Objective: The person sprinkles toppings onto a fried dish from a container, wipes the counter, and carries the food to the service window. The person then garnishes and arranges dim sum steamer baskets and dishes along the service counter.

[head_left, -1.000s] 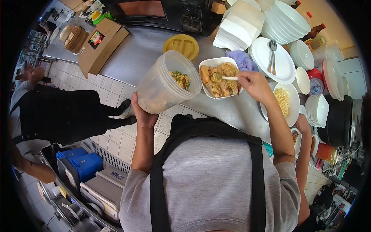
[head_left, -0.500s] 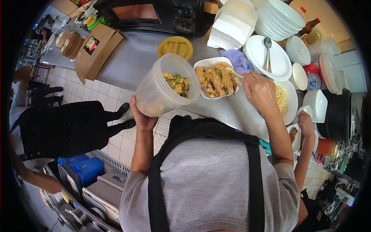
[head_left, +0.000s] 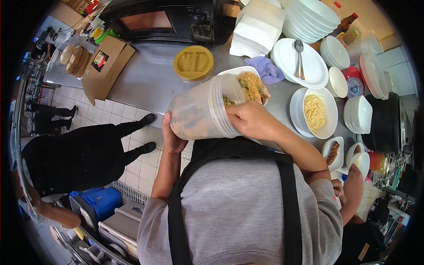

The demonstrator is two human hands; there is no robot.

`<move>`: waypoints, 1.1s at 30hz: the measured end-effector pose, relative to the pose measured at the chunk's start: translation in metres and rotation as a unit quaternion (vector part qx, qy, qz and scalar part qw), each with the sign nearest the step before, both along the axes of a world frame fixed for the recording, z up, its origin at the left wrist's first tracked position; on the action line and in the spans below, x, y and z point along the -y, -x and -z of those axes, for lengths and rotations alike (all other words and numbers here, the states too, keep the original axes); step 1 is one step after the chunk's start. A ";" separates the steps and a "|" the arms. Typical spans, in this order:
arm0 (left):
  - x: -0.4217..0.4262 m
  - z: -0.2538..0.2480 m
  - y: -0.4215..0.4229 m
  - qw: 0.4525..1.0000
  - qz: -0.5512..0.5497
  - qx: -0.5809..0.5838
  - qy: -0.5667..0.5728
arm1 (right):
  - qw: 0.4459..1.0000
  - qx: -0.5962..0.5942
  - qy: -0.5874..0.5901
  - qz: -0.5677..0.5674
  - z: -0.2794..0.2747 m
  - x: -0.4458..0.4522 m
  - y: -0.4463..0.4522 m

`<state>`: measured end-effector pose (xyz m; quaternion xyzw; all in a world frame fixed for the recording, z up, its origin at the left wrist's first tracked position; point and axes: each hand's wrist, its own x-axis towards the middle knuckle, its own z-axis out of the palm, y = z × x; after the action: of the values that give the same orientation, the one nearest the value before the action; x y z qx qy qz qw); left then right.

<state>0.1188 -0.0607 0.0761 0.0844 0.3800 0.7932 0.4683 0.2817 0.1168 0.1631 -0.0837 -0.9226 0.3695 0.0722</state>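
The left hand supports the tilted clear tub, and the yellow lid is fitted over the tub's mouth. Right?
Not quite: the yellow lid lies on the metal counter, as the head view shows. The left hand does support the tilted clear tub.

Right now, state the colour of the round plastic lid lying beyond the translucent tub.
The round plastic lid is mustard yellow, clearest in the head view.

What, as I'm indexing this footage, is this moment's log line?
left hand: supports tilted tub; right hand: at tub's mouth; food bowl: partly hidden by tub; yellow lid: on counter
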 end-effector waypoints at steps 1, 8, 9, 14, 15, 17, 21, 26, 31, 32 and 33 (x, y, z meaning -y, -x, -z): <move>-0.001 -0.002 -0.002 1.000 0.000 0.004 -0.001 | 0.998 -0.015 0.055 0.010 0.007 -0.003 -0.001; 0.002 0.009 0.003 0.999 -0.026 0.046 -0.001 | 0.933 0.079 0.331 0.121 -0.004 -0.054 -0.025; 0.005 0.013 0.007 0.999 -0.023 0.045 -0.006 | 0.933 0.067 0.323 0.143 -0.005 -0.059 -0.028; 0.017 0.015 0.016 0.997 -0.053 0.060 -0.008 | 0.967 -0.020 0.147 0.207 0.019 -0.082 -0.032; 0.018 0.014 0.016 0.996 -0.062 0.065 -0.012 | 0.968 -0.018 0.119 0.218 0.025 -0.083 -0.035; 0.022 0.013 0.017 0.995 -0.070 0.073 -0.021 | 0.969 -0.013 0.065 0.240 0.022 -0.074 -0.033; 0.025 0.014 0.020 0.994 -0.074 0.078 -0.035 | 0.973 -0.003 -0.007 0.229 0.017 -0.073 -0.046; 0.023 0.013 0.020 0.992 -0.063 0.094 -0.055 | 0.971 0.055 -0.029 0.230 -0.001 -0.074 -0.062; 0.021 0.016 0.020 0.995 -0.007 0.066 -0.079 | 0.984 0.007 -0.037 0.173 0.008 -0.065 -0.058; 0.019 0.016 0.019 0.995 -0.024 0.073 -0.068 | 0.986 0.005 -0.041 0.162 0.011 -0.062 -0.057; 0.016 0.016 0.018 0.994 -0.042 0.081 -0.057 | 0.986 -0.002 -0.047 0.157 0.014 -0.061 -0.056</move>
<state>0.1011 -0.0768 0.0606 0.0305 0.2980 0.8371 0.4578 0.3381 0.1783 0.1491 -0.2235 -0.9144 0.3094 0.1350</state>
